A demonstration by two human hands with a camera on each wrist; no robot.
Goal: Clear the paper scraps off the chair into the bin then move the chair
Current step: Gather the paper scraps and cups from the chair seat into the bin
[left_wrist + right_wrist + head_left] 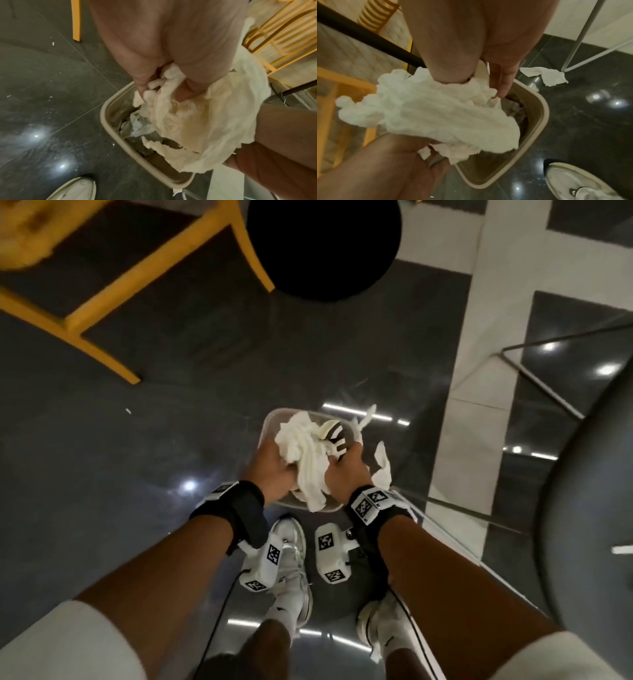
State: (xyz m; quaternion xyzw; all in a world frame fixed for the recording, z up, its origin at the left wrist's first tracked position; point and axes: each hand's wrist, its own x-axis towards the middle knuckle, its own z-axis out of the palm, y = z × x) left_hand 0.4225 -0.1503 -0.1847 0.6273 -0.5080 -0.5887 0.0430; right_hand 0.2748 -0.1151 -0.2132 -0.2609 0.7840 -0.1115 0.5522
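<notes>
A wad of crumpled white paper (305, 453) hangs over the small beige bin (270, 419) on the dark floor, between my feet and the yellow chair (164, 258). My left hand (274, 470) grips the wad from the left and my right hand (346, 474) grips it from the right. In the left wrist view the left hand (164, 89) has thumb and fingers dug into the paper (197, 121) above the bin rim (109, 121). From the right wrist, the right hand (477, 81) pinches the paper (436, 111) over the bin rim (541, 115). Crumpled waste lies inside the bin.
A loose paper scrap (382, 467) lies on the floor right of the bin, also in the right wrist view as a scrap (546, 75). A black round base (322, 248) stands beyond the bin. A grey seat (589, 508) on thin metal legs (541, 381) is at the right. My white shoes (291, 559) stand just behind the bin.
</notes>
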